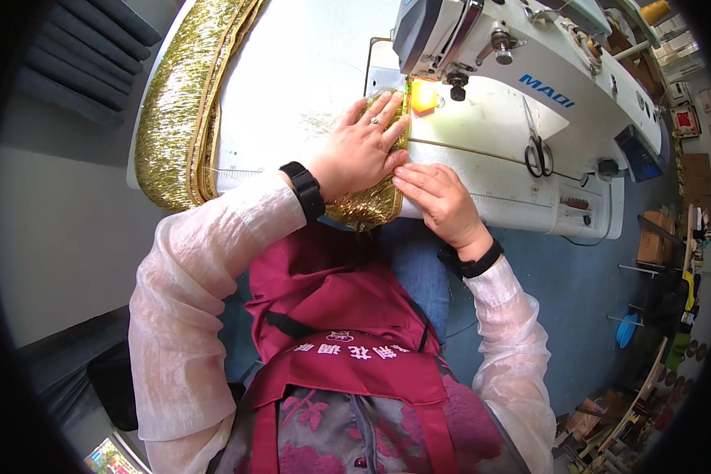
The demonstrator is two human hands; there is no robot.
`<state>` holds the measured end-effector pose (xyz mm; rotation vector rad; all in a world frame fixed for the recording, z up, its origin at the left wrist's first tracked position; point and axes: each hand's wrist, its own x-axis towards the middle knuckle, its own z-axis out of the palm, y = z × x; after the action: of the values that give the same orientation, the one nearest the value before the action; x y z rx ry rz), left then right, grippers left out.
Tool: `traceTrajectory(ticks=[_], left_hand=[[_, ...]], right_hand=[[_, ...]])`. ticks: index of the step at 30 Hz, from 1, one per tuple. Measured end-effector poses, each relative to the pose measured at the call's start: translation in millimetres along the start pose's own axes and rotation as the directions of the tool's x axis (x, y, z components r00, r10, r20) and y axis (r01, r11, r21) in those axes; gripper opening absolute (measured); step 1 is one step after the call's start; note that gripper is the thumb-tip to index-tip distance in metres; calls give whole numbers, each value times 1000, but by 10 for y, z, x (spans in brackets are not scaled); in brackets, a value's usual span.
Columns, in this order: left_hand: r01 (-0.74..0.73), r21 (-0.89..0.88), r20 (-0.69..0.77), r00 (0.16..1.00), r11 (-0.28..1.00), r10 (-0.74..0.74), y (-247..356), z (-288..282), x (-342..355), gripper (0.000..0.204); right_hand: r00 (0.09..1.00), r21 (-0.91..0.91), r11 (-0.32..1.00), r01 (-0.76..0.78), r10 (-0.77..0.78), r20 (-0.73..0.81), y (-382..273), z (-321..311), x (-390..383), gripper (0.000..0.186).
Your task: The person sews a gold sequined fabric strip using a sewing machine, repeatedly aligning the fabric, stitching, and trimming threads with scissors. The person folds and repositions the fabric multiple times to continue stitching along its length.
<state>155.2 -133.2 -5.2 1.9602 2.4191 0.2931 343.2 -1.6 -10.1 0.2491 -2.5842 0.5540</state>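
My left hand [363, 146] lies with fingers spread on a gold tinsel fringe strip [365, 206] beneath the sewing machine head, a ring on one finger. My right hand [443, 204] rests its outstretched fingertips on the right edge of that strip, just below my left hand; its thumb is hidden. The strip hangs over the front edge of the white machine bed [482, 174]. An orange guard piece [423, 95] sits beside the presser foot [457, 85].
A long bundle of gold fringe [170, 107] lies along the bed's left side. Black scissors [539, 156] rest right of the needle area, by the machine's arm [577, 71]. My lap is under the front edge. Cardboard boxes [656, 237] and assorted items crowd the far right.
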Motion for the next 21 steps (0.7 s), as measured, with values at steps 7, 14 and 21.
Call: traceTrajectory(ticks=[7,14,21], left_hand=[[12,4,1,1000,1000,-12,-24,27,70,61],[13,22,28,1000,1000,-14,-34,30,89,62],[-1,46,16,1000,999,0,-67,28,135,64]], right_hand=[[999,12,999,-33,33,-19,13,40,-2,38],[999,9,999,-36,36,-19,4,28,0,39],[999,2,999,-47,48,-22,-6,27,12,38]])
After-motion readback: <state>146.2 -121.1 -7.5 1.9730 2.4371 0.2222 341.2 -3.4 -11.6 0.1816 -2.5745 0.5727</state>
